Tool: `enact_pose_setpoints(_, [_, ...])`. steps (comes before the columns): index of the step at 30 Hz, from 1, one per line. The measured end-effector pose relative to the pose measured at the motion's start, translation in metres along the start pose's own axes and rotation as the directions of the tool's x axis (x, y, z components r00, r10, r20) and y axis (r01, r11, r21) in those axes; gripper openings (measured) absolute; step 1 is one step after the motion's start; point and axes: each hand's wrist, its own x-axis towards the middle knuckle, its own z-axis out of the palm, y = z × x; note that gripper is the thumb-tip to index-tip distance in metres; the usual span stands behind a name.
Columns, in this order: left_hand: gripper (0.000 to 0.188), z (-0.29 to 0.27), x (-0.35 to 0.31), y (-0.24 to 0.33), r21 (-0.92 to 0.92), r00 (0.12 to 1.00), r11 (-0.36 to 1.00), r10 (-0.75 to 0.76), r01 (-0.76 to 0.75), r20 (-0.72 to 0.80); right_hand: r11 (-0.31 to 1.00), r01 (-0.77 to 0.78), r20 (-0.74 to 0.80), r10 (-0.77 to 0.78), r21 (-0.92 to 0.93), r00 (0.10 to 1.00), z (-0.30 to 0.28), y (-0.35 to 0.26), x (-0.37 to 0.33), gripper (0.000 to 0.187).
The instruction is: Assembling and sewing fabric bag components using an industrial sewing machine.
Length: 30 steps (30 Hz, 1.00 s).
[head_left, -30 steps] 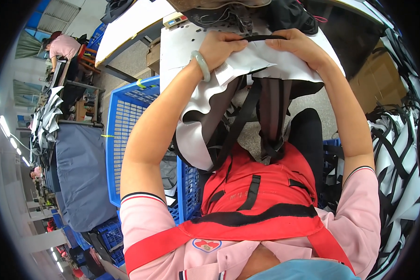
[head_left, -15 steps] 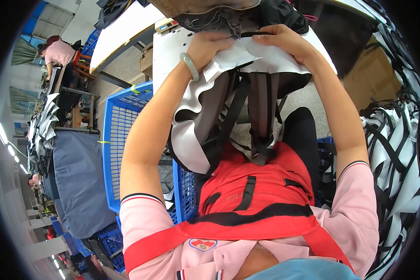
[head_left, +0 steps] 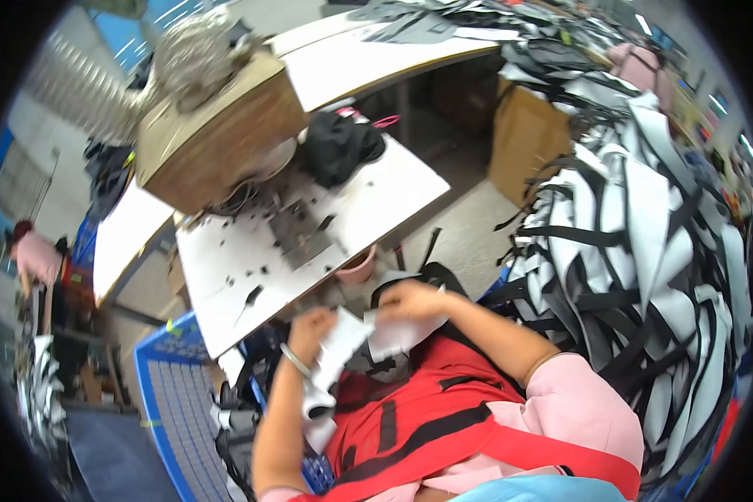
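Observation:
Above my lap, in front of the red apron (head_left: 418, 393), I hold a floppy white and black fabric piece (head_left: 343, 347). My left hand (head_left: 311, 333) is closed on its white edge at the left, a pale bangle round that wrist. My right hand (head_left: 410, 304), smeared by motion, grips the white fabric opposite, with black material behind its fingers. Both hands are off the white worktable (head_left: 222, 289), just in front of its near edge. The lower part of the fabric hangs over my lap and is partly hidden by my arms.
A brown box-shaped machine (head_left: 226, 138) with a clear ribbed hose stands on the worktable, beside a black cloth bundle (head_left: 343, 146) and dark scraps. On the left is a blue plastic crate (head_left: 163, 402); on the right, a big heap of white and black strips (head_left: 644, 251). Another person works far left.
My hands have drawn the fabric off the worktable and down toward my lap. The view has swung to the right, showing more of the machine and the heap of strips.

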Motion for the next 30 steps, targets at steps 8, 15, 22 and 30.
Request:
enact_pose_setpoints(8, [0.017,0.038,-0.018,-0.077,-0.355,0.953,0.886,-0.254,0.298,0.165,0.903,-0.161,0.109,0.221,-0.399,0.969,0.076,0.019,-0.023,0.040])
enact_pose_setpoints(15, [0.022,0.035,-0.016,-0.112,-0.197,0.952,0.932,-0.293,0.304,0.083,0.842,-0.122,0.195,0.259,-0.525,0.946,0.093,0.018,-0.012,0.039])
enact_pose_setpoints(22, [0.025,0.030,-0.015,-0.118,-0.259,0.953,0.918,-0.270,0.299,0.140,0.860,-0.122,0.195,0.246,-0.496,0.949,0.093,0.024,-0.010,0.046])
enact_pose_setpoints(30, [0.025,0.032,-0.016,-0.113,-0.221,0.955,0.930,-0.270,0.292,0.127,0.855,-0.140,0.191,0.267,-0.500,0.945,0.093,0.023,-0.012,0.045])
